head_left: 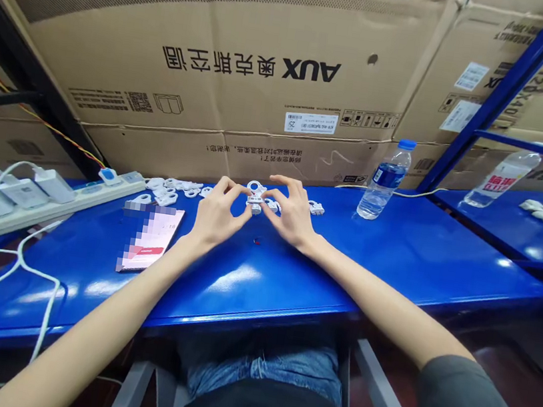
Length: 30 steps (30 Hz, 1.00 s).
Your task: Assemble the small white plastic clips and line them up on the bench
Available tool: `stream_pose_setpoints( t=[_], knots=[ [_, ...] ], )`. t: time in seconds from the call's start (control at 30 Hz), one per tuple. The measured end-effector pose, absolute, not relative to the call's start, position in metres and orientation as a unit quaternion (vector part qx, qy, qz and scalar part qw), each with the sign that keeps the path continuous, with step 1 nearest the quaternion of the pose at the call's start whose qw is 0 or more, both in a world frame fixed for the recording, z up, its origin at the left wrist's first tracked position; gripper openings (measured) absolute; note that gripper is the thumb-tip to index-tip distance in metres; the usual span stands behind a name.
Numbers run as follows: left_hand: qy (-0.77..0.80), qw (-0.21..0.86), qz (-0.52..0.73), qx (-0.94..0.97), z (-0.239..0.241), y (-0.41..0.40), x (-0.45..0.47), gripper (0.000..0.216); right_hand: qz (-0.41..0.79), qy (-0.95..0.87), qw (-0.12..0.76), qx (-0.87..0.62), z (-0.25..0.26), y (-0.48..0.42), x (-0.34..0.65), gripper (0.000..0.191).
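Note:
Between the fingertips of both hands is a small white plastic part with a ring at its top [254,200]. My left hand [217,213] pinches its left side with thumb and fingers. From the other side, the thumb and fingers of my right hand [294,215] grip it too. Several similar white ringed pieces [166,196] lie in a loose group left of my left hand. More white pieces [316,208] show behind and beside my right hand, partly hidden by it. A tiny dark and red bit [257,241] rests on the blue table [259,289] below the held part.
A phone [152,239] lies left of my left forearm. Farther left, a white power strip [82,200] carries chargers [25,192] and loose cables [20,249]. Water bottles [386,180] stand at the right. Large cardboard boxes [257,19] rise behind the table.

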<state>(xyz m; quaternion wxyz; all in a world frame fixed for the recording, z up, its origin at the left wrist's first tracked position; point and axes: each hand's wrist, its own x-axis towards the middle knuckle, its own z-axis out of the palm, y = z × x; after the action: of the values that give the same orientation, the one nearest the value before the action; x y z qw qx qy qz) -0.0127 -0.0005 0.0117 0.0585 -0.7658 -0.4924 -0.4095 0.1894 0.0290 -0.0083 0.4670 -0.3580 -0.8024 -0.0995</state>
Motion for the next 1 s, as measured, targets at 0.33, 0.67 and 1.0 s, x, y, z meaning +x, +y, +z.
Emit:
stream_pose_setpoints(
  t=[0.33, 0.67, 1.0],
  knots=[
    [-0.534, 0.102, -0.32, -0.776, 0.014, 0.011, -0.03, 0.017, -0.081, -0.823, 0.428, -0.365, -0.011, 0.031, 0.189, 0.018],
    [-0.647, 0.051, -0.178, -0.74, 0.01, 0.019, -0.04, 0.025, -0.081, -0.833, 0.39, -0.384, -0.01, 0.028, 0.189, 0.019],
    [-0.662, 0.039, -0.176, -0.727, 0.006, 0.021, -0.042, 0.027, -0.089, -0.834, 0.388, -0.383, -0.011, 0.028, 0.189, 0.018]
  ],
)
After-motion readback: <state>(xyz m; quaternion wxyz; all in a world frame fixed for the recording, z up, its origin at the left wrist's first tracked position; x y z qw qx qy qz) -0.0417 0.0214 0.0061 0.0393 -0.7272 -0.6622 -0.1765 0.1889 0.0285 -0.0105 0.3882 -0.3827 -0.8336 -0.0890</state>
